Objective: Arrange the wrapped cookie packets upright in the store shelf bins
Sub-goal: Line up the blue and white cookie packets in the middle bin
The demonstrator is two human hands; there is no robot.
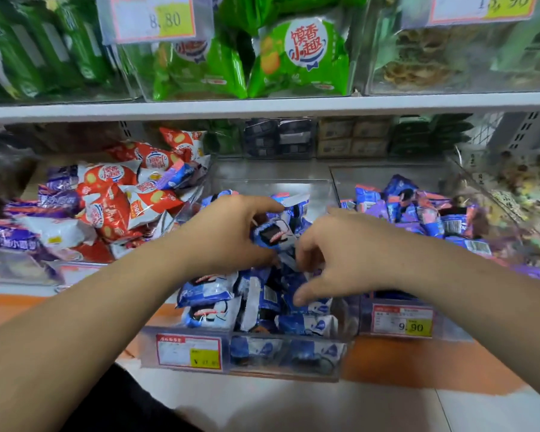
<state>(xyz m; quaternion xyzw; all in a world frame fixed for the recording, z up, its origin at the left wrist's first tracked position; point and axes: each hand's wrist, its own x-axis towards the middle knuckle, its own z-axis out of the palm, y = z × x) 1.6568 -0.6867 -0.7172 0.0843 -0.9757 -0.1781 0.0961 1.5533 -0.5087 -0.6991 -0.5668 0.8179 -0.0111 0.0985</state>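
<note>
white metal store shelving [262,109] fills the view, its upper tier cut off by the top edge and its far ends too blurred to read. on the upper tier, bright green snack bags [300,57] stand behind a clear front wall. at the lower tier's front edge sits a clear plastic middle bin [147,350], heaped with blue-and-white wrapped cookie packets [206,289]. they lie flat, tilted and crosswise, and those under the top layer are hidden. the clear left bin [19,269] holds red-and-white snack packets [106,194] mixed with purple ones. the clear right bin [452,325] holds a jumble of blue and purple packets [412,207].

both bare forearms enter from the bottom corners. the left hand [228,232] is over the centre of the middle bin, fingers and thumb curled round a single blue packet printed with a dark cookie [270,233], held above the heap. the right hand [349,254] is just beside it, knuckles up, thumb stretched down onto the heap. its fingers bend into the packets with their tips hidden, so whether they grip anything cannot be told.

a red-bordered price label [189,350] on the middle bin's front wall is too blurred to read. the right bin's label [402,321] reads 9.90.
</note>
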